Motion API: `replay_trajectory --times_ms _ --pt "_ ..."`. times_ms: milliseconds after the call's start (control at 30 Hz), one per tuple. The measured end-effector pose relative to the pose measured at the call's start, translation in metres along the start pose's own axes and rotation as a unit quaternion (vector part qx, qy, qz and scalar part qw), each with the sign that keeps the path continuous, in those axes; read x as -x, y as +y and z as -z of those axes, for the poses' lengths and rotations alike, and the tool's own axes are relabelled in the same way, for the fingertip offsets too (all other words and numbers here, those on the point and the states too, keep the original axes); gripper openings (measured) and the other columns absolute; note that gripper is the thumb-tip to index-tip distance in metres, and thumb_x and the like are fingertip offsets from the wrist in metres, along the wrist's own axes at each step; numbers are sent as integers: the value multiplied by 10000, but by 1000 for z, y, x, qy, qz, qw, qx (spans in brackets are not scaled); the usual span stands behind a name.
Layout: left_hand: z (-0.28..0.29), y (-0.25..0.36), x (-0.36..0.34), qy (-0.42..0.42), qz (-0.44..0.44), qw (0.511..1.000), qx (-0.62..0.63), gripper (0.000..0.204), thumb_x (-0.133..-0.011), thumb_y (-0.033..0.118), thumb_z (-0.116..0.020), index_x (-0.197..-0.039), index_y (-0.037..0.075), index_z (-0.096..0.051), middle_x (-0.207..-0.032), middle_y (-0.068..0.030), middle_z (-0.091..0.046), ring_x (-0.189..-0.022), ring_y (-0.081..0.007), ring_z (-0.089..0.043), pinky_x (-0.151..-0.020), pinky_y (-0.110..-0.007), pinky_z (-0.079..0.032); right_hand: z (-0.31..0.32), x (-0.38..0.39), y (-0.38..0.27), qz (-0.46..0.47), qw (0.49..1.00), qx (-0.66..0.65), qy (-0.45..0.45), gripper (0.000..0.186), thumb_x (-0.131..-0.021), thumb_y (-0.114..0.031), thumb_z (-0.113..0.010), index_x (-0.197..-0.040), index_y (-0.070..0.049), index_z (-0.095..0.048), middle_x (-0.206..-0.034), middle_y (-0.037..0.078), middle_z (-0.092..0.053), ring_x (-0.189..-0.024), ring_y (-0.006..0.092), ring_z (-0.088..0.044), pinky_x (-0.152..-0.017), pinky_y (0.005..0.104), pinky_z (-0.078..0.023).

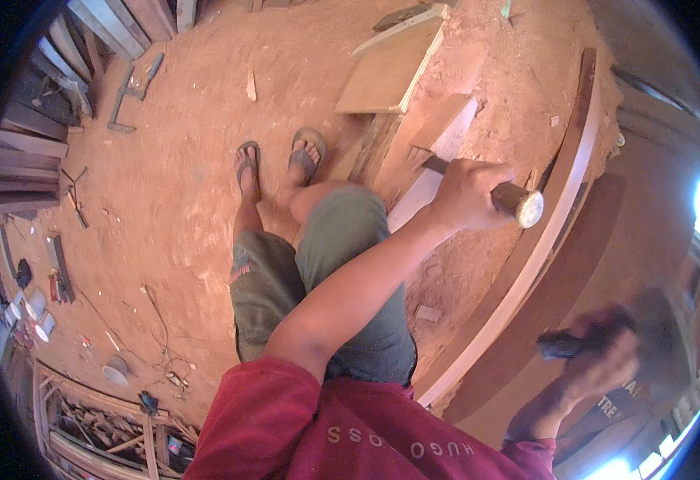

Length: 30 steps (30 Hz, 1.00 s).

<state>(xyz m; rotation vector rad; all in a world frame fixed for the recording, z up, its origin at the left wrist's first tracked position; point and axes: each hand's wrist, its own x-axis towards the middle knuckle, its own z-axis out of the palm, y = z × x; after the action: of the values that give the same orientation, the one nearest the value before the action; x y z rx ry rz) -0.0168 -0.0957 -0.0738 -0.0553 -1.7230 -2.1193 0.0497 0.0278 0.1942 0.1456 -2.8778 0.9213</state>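
Observation:
My left hand (471, 194) is wrapped round the handle of a chisel (518, 202), its pale round butt end facing right and its dark blade pointing left. The blade tip meets, or lies very close to, a pale-faced wooden beam (418, 196) beside my right leg. My right hand (602, 360) is raised at the lower right and smeared by motion. It grips a dark-handled tool (562, 344) that looks like a mallet; a big dark blur next to the hand may be its head.
A long curved timber (558, 216) runs along my right. A wooden board (390, 68) lies ahead. Stacked planks (26, 164), a metal clamp (130, 96), hand tools (58, 268) and a white cup (115, 370) are on the left. A wooden frame (98, 400) stands at lower left.

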Motion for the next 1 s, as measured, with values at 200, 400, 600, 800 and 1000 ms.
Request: replay_trajectory --times_ms 200,400,600,800,1000 --pt "-2 -4 -1 -18 11 1000 -11 323 -583 183 -837 -761 67 -594 -656 -132 -625 -601 -309 -651 -552 -388 -491 -52 8 35 4 928 306 -212 245 -972 -213 -628 -846 -3 -611 -659 83 -571 -578 192 -562 -547 333 -476" --pt "-1 -3 2 17 -10 1000 -6 317 -590 174 -834 -739 62 -577 -647 -135 -614 -591 -302 -642 -537 -390 -476 -14 -7 -12 9 987 -151 -51 167 -964 -164 -620 -992 -1 -597 -755 88 -578 -673 217 -566 -638 352 -473" --pt "-1 -1 2 -1 23 999 -33 317 -608 180 -833 -744 54 -576 -680 -133 -622 -621 -295 -649 -563 -392 -480 -66 11 23 -138 963 106 -204 240 -1013 -211 -577 -921 0 -507 -705 41 -510 -532 114 -496 -496 262 -420" --pt "19 8 24 -49 -74 996 30 279 -631 182 -832 -706 93 -578 -638 -111 -589 -570 -274 -619 -521 -386 -451 -51 36 29 -177 977 -49 -112 203 -1027 -185 -525 -926 -10 -501 -726 65 -565 -535 160 -555 -478 320 -463" --pt "21 35 60 -47 -122 991 38 262 -691 168 -805 -662 97 -555 -598 -82 -550 -491 -249 -561 -456 -368 -414 -67 61 28 -186 970 -146 -54 224 -1036 -212 -517 -991 8 -505 -700 81 -574 -507 148 -564 -453 268 -454"
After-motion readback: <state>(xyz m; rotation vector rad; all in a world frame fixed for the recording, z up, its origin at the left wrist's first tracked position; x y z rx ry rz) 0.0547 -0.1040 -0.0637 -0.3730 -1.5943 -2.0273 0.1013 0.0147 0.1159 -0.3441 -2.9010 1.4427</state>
